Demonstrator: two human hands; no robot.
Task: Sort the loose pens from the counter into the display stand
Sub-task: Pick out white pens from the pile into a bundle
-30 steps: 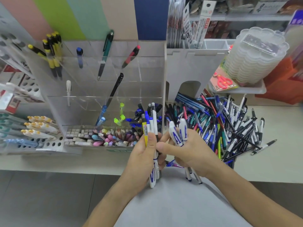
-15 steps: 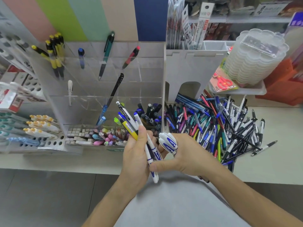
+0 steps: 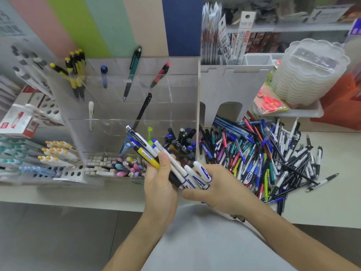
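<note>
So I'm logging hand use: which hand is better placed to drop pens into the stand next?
Left. The left hand grips a fan of pens at the acrylic stand; the right hand sits further right.

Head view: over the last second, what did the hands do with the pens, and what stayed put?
The left hand tipped its bundle of pens from upright to leaning up-left, keeping its grip. The right hand turned its white-and-blue pens down from upright until they lie beside that bundle. Nothing was released. The pile on the counter and the display stand look unchanged.
</note>
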